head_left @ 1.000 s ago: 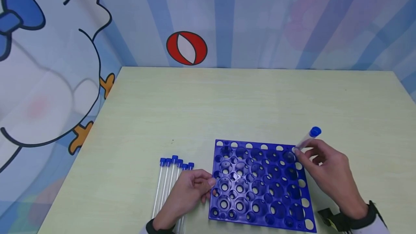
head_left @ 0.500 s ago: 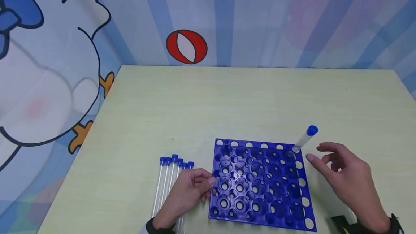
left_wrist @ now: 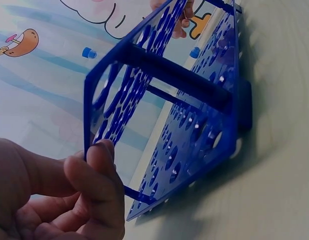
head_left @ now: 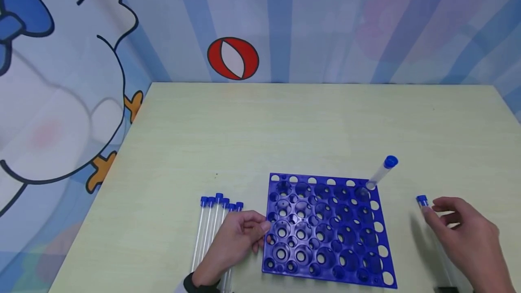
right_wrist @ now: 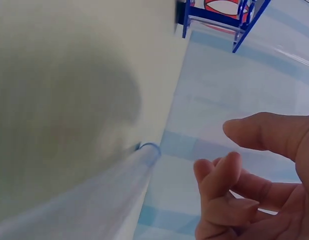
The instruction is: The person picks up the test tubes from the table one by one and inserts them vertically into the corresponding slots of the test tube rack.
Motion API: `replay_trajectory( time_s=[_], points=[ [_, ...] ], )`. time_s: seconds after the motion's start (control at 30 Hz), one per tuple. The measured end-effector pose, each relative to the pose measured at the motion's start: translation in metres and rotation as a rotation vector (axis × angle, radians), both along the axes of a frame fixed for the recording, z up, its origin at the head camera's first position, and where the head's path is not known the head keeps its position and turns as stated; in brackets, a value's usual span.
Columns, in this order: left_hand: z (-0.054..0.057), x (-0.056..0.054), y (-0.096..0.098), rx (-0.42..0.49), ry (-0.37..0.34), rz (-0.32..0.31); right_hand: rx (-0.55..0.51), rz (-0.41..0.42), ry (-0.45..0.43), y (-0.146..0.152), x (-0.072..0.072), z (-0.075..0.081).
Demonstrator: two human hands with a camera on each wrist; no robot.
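My left hand (head_left: 238,238) pinches the left edge of a blue test tube rack (head_left: 325,277) between thumb and fingers; the left wrist view shows the thumb and fingers on the rack's upper plate. One blue-capped test tube (head_left: 379,176) leans in a hole at the rack's back right corner. To the right, my right hand (head_left: 468,234) hovers beside another blue-capped tube (head_left: 422,200), thumb close to its cap. In the right wrist view a gap shows between thumb and fingers, with the clear tube (right_wrist: 109,195) outside it. The hand hides part of that tube in the head view.
Several blue-capped test tubes (head_left: 207,227) lie side by side left of the rack, partly under my left forearm. The pale wooden table (head_left: 317,125) reaches back to a wall (head_left: 325,26) printed with cartoon figures.
My right hand has let go of the tube in the rack's back right corner and moved right and nearer, beside another tube. My left hand keeps its place on the rack.
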State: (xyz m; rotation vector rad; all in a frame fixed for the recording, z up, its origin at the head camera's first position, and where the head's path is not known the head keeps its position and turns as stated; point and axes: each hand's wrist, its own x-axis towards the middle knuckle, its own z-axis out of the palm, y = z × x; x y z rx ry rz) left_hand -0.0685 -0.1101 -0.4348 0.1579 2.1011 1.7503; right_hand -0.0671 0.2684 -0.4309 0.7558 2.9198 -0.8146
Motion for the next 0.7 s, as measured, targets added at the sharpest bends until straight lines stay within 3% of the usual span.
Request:
replay_trajectory(
  time_s=[0.33,0.7],
  points=[
    [-0.002,0.000,-0.001,0.005,0.009,-0.004,-0.027,-0.020,-0.197,0.015,0.002,-0.013],
    [0.000,-0.001,-0.001,-0.011,0.009,-0.006,-0.042,-0.029,-0.325,0.019,-0.001,-0.020]
  ],
)
